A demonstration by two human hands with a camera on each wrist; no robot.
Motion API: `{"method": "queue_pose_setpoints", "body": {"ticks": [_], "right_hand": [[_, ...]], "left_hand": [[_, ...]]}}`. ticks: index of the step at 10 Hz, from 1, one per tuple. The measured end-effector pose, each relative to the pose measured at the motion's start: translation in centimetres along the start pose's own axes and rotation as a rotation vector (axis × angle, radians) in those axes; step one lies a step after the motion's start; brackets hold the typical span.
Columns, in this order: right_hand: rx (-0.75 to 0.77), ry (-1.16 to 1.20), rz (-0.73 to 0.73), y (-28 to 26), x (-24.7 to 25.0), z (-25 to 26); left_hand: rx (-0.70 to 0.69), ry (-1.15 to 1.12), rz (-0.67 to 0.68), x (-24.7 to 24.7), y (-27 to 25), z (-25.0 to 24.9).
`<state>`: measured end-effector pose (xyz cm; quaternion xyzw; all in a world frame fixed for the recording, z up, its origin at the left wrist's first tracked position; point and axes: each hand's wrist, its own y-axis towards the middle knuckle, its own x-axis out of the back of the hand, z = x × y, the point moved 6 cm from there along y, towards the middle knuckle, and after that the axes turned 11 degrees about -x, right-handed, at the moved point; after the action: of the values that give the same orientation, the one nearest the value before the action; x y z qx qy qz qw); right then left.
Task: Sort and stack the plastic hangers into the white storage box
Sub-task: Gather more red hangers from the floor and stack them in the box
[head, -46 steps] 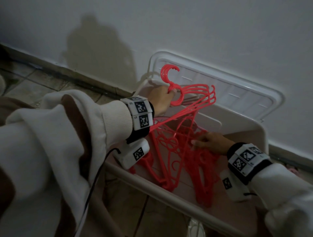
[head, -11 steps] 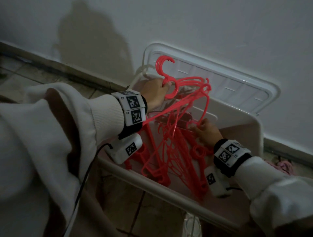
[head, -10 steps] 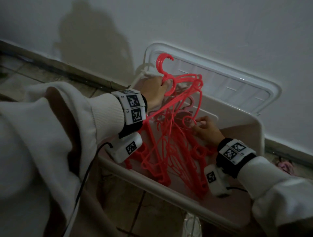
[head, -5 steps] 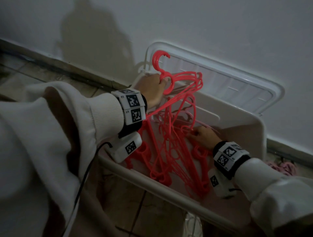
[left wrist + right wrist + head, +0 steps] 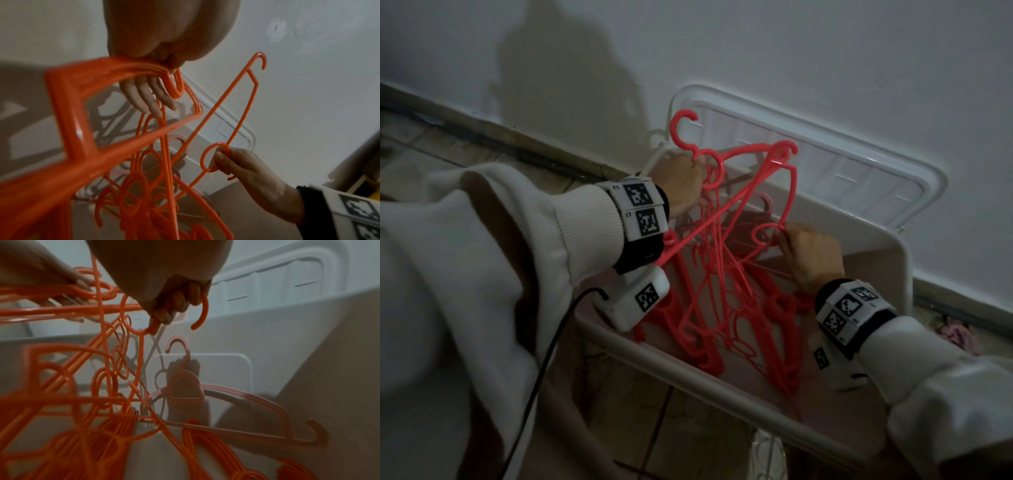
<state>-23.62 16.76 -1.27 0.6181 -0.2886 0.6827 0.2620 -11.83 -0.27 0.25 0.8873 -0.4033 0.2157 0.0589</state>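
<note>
Both hands grip: our left hand (image 5: 681, 181) bunches matched hangers (image 5: 131, 68) by their necks above the white storage box (image 5: 739, 377) so they stay aligned, while our right hand (image 5: 808, 253) pinches a single hanger (image 5: 232, 116), apparently to add it.

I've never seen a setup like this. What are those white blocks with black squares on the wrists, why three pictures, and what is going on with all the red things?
No machine here: a person wears cameras. The wide picture comes from a head camera; the other two look along each hand from the wrist. The patterned blocks are wristbands carrying those cameras.

The left hand grips a bunch of red hangers near their hooks. The right hand pinches one single hanger by its loop, lifted from the loose hangers in the white storage box. The box lid leans against the wall behind.
</note>
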Motion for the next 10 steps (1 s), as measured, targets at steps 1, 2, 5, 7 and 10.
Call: {"method": "queue_pose_setpoints", "body": {"ticks": [1,2,5,7,10], "right_hand": [[-0.003,0.033,0.006,0.0,0.1,-0.4],[0.087,0.029,0.048,-0.3,0.5,0.2],[0.083,0.080,0.125,0.1,0.5,-0.2],[-0.008,-0.096,0.285,0.5,-1.6,-1.4],[-0.267,-0.188,0.316,1.0,-3.5,-3.8]], "left_hand": [[0.010,0.035,0.011,-0.2,-0.2,0.1],[0.009,-0.023,-0.086,0.7,-0.6,-1.2],[-0.076,-0.048,-0.310,2.2,-0.2,-3.2],[-0.098,-0.037,-0.318,2.2,-0.3,-3.2],[-0.133,0.013,-0.280,2.3,-0.3,-3.1]]}}
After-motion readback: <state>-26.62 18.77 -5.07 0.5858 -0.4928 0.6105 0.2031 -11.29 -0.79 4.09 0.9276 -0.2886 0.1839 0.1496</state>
